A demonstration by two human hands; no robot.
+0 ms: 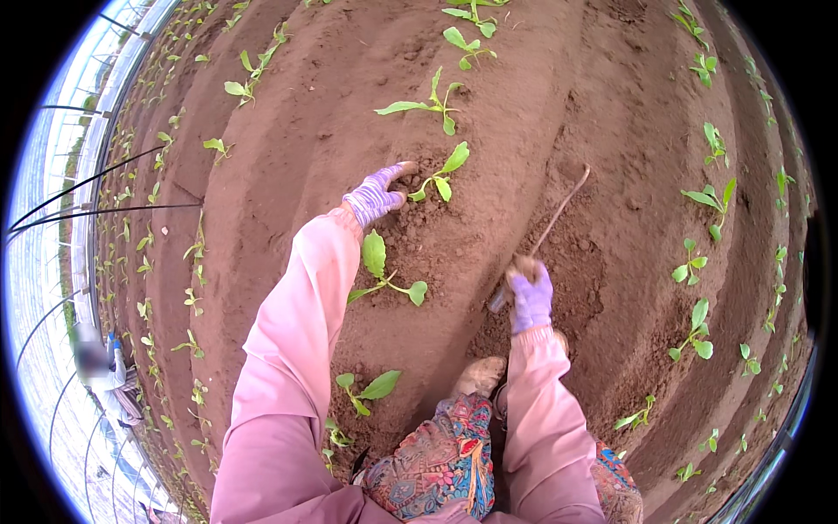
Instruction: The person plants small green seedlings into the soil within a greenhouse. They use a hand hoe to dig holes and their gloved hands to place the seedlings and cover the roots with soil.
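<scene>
My left hand (376,193), in a purple-and-white striped glove with soil on the fingertips, is spread at the crumbly soil beside a leafy green seedling (437,178). Its thumb and fingers are apart, close to the base of the stem. A second seedling (386,278) grows just below that wrist. My right hand (530,291), in a purple glove, is closed around a slender hand tool (556,213) over the furrow to the right. The tool's thin shaft runs up and right to a bent tip, and a grey end shows below the hand.
More seedlings (432,105) continue along this raised bed (484,236). Another planted row (697,331) lies to the right. My soil-covered shoe (481,376) rests in the furrow. Black cords (131,211) and another person (108,373) are at the left, near the greenhouse wall.
</scene>
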